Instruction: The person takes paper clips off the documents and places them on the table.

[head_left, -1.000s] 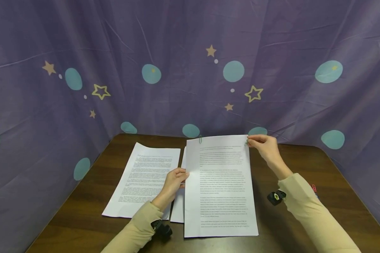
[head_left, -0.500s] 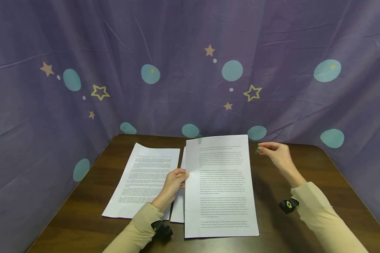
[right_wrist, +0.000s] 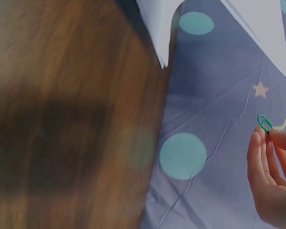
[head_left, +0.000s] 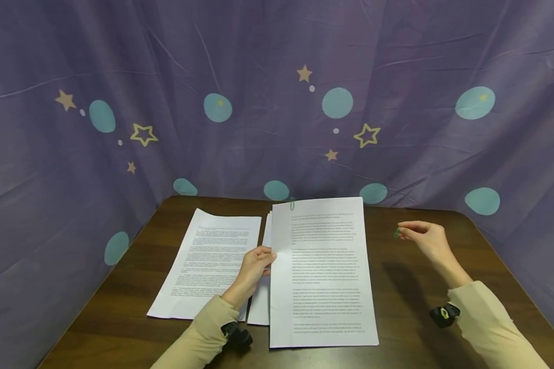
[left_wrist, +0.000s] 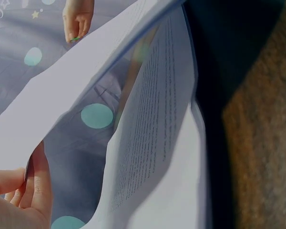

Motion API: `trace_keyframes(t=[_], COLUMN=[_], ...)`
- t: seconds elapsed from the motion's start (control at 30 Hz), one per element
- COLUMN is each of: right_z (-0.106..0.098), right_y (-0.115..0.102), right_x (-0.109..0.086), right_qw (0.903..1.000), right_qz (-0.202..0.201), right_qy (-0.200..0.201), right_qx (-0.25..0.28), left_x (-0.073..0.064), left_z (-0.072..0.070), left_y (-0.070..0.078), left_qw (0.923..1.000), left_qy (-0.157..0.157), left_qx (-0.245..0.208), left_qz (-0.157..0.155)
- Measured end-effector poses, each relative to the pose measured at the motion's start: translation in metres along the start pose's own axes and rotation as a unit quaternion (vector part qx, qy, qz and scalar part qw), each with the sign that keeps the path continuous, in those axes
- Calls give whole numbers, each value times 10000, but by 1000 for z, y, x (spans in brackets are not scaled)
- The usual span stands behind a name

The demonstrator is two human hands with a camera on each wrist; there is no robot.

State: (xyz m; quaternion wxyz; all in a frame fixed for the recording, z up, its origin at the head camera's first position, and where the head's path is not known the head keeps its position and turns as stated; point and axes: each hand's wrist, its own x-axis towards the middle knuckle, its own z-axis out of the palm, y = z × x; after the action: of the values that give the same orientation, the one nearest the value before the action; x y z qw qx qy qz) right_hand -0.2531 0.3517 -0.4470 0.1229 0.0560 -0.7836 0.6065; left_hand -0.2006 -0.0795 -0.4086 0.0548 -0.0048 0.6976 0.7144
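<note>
My left hand [head_left: 251,270] pinches the left edge of a stack of printed sheets [head_left: 325,277], raised off the table with the text facing me. A green paper clip [head_left: 292,204] sits on the top edge of that stack, near its left corner. To the right, apart from the paper, my right hand [head_left: 428,242] holds another green paper clip [right_wrist: 264,123] between thumb and fingertips. In the left wrist view, the thumb and fingers of my left hand [left_wrist: 26,191] grip the paper edge, and the sheets [left_wrist: 86,81] bow apart from more printed paper.
A second stack of printed paper [head_left: 212,266] lies at the left of the brown wooden table [head_left: 115,302]. More white paper [head_left: 259,306] shows between it and the raised sheets. Behind the table hangs a purple curtain [head_left: 268,154] with stars and blue spots.
My right hand has taken a green paper clip off the top right corner of the sheets and moved right and towards me with it. My left hand stays in place.
</note>
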Motion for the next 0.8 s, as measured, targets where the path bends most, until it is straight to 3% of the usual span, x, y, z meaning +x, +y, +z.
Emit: trace_keyframes(t=[0.03,0.07,0.13,0.33,0.47,0.57,0.8], right_z=[1,-1,-3,-24,-31,-33,-39], right_y=[-10,-10,-32,-11,-18,-31,-45], right_x=[-6,-9,-21,-27,-38,-48,-62], right_qw=[9996,9999,9999,9992,9981,9952,9922], right_qz=[74,27,105,370,557,668,821], right_qy=[43,62,-74,-61,46,30,115], right_qx=[-254,-109,-88,-106,-255,-711,-936], left_x=[3,6,11,12,12,12,11], left_z=[0,-1,-2,-1,-1,-1,0], left_y=[-4,-8,-15,-18,-18,-18,-19], left_qw=[10000,10000,10000,9999,9998,9996,9995], left_qy=[3,12,35,66,64,86,98], left_qx=[8,12,31,115,190,282,278], left_qz=[-3,-15,-24,-29,-61,-52,-76])
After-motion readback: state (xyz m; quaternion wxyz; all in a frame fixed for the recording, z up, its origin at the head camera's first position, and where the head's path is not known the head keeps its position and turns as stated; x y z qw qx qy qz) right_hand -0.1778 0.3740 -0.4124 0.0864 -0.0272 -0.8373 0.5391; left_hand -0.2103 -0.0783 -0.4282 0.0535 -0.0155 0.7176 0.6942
